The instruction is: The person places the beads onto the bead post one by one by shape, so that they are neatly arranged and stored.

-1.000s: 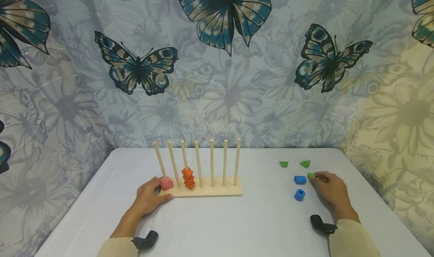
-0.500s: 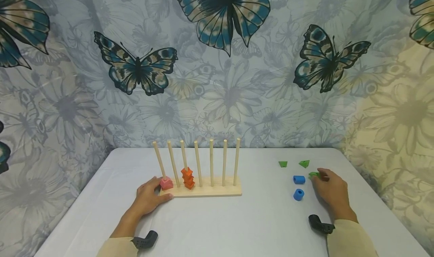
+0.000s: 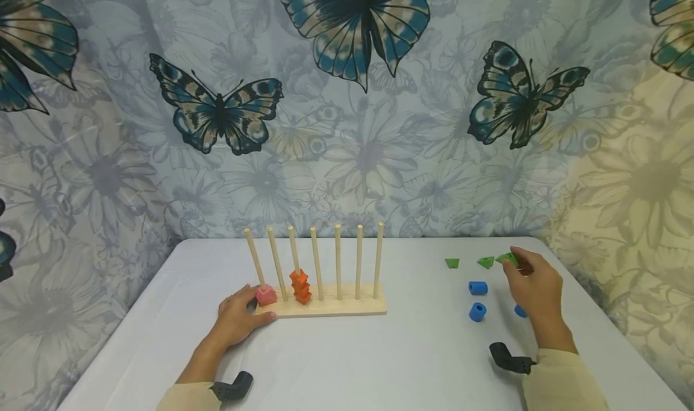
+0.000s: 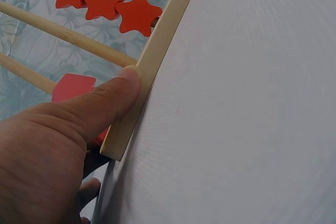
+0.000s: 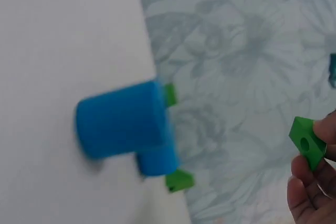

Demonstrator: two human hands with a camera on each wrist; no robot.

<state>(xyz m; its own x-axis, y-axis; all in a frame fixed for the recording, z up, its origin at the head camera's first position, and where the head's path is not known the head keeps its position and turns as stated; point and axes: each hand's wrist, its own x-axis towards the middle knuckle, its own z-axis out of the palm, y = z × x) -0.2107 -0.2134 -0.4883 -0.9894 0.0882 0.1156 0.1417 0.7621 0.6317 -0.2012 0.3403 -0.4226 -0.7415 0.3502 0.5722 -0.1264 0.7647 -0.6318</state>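
My left hand grips the left end of a wooden peg stand, its thumb on the front edge in the left wrist view. A pink block sits low on the leftmost peg, close to that hand. Several orange star beads are stacked on the third peg. At the right, my right hand pinches a green triangular bead between thumb and fingers, raised over the table. The bead's hole shows in the right wrist view.
Two more green beads lie at the back right of the white table. Nearer stand or lie blue cylinder beads, one partly hidden by the right wrist. Several upright pegs rise from the stand. A butterfly-print wall covering hangs behind.
My right hand has lifted the green bead off the table and moved it up and slightly back, uncovering a blue bead beneath the wrist. The left hand keeps its grip in place.
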